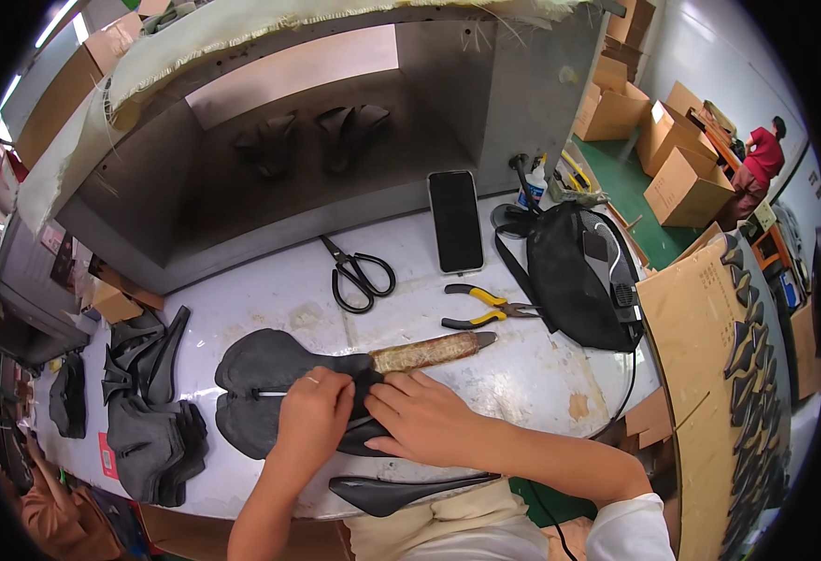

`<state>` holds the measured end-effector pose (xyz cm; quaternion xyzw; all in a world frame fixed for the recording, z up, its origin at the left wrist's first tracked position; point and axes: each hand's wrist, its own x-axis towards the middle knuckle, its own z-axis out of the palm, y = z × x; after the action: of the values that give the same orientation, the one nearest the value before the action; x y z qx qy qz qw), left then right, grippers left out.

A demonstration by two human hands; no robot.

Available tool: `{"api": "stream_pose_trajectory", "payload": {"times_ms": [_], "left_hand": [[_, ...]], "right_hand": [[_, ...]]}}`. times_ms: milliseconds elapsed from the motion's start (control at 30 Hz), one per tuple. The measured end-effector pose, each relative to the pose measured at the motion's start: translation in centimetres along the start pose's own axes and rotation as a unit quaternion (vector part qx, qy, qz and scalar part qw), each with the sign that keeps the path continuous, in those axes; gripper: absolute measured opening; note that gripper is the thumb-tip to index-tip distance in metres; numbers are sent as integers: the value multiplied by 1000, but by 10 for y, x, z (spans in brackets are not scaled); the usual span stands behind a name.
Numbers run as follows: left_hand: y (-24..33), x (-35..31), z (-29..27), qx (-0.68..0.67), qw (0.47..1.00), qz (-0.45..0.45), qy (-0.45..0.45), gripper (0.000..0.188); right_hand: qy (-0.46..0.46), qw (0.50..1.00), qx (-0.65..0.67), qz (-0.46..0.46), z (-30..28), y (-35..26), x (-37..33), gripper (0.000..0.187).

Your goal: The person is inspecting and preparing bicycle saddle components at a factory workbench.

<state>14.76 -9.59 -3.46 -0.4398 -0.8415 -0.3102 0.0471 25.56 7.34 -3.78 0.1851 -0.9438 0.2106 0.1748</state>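
Matt saddle-shaped piece [259, 365], perhaps leather; glossy tabletop [560, 383]; smooth, glossy phone screen [455, 224].

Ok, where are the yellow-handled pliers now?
In the head view, the yellow-and-black-handled pliers lie right of centre on the white tabletop, below the dark-screened smartphone, their tips toward the black fabric bag.

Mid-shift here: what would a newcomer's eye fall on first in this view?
Probably the big grey metal box at the back of the table, its front open and dark pieces inside. Next, front and centre, the left hand and right hand at the narrow end of a black saddle-shaped cover. Then the yellow-and-black pliers, just nearer the person than the phone.
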Motion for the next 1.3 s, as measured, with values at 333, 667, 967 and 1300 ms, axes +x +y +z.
{"api": "stream_pose_trajectory", "payload": {"times_ms": [333, 667, 967, 1300], "left_hand": [[-100, -71, -110, -528, 597, -221, 562, 31], [17, -120, -193, -305, 799, -274, 441, 35], [113, -99, -89, -398, 805, -291, -330, 12], [77, -155, 14, -808, 449, -372, -86, 62]], "right_hand": [[-77, 997, 20, 25, -2, -2, 9, 44], [-71, 997, -3, 11, -18, -5, 0, 42], [-206, 856, 461, 112, -49, -80, -61, 29], [93, 655, 739, 124, -89, -43, -131, 32]]}}
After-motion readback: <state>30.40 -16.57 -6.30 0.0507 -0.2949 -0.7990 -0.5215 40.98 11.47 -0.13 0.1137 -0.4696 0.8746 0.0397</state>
